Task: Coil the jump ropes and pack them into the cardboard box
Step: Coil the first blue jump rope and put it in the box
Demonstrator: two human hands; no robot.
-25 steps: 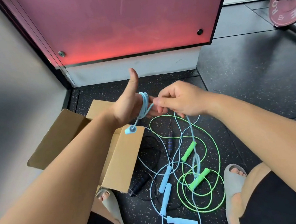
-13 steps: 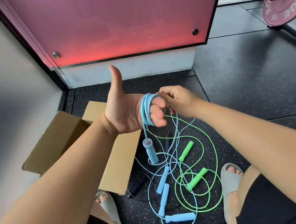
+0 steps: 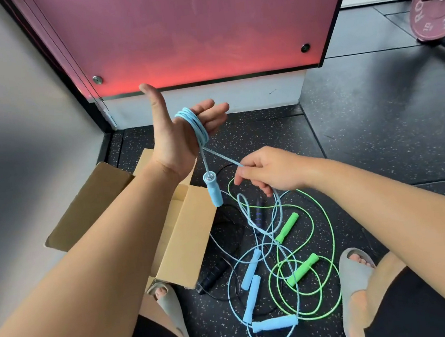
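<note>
The cardboard box [image 3: 178, 227] stands open on the floor's left side, nothing packed yet. The left hand [image 3: 182, 134], closed half a second ago, is now spread flat, blue rope [image 3: 197, 126] coiled round it; the right hand [image 3: 268, 172] has dropped, pinching the taut strand for another wrap.

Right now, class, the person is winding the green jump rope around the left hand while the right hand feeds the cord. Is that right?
Not quite. The head view shows the rope coiled around the left hand is the light blue jump rope, not green. The green jump rope lies on the floor. The right hand does feed the cord.
</note>
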